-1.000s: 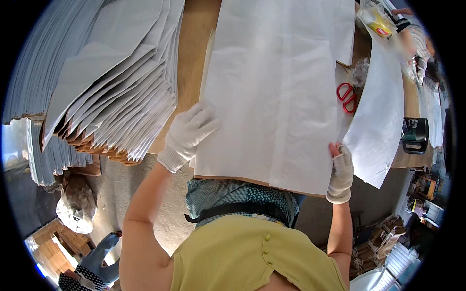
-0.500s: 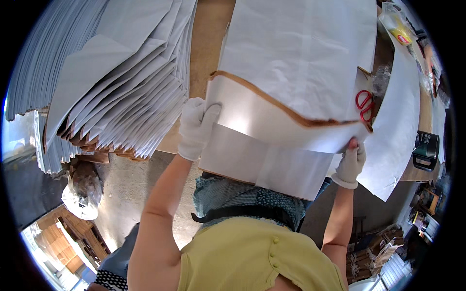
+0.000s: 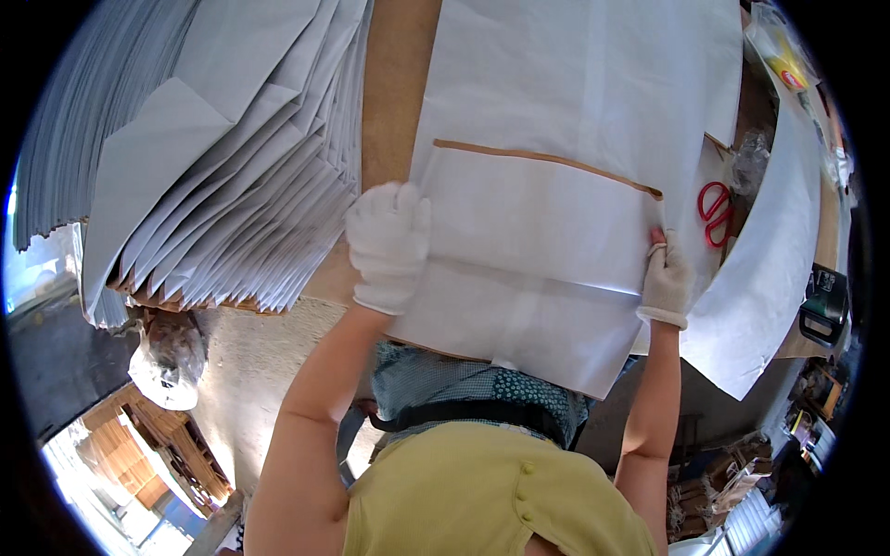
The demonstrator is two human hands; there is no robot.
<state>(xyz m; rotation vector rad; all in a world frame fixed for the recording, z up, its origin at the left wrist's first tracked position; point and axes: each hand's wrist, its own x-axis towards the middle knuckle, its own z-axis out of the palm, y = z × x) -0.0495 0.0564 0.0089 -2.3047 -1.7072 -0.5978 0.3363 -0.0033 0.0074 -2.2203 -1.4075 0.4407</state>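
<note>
A white paper sack (image 3: 547,199) with a brown inner side lies before me, its near end folded over. The flap's brown edge runs across the sack. Below the crease, its near part hangs over the table's front edge at my waist. My left hand (image 3: 387,243), in a white glove, is closed at the left edge of the fold, its fingertips partly hidden. My right hand (image 3: 667,281), in a glove that leaves the thumb tip bare, grips the right edge of the fold. Red-handled scissors (image 3: 714,213) lie just beyond the right hand.
Folded white sacks (image 3: 250,199) fan out in a thick stack on the left. A curved white sheet (image 3: 769,250) lies on the right, beside a clear plastic bag (image 3: 751,162) and a dark green box-like object (image 3: 823,304). A plastic bag (image 3: 167,366) hangs below the stack's table.
The raised flap of the sack has come down flat, its brown edge now nearly straight. My left hand has moved slightly right along the fold; the right hand has shifted a little nearer to me.
</note>
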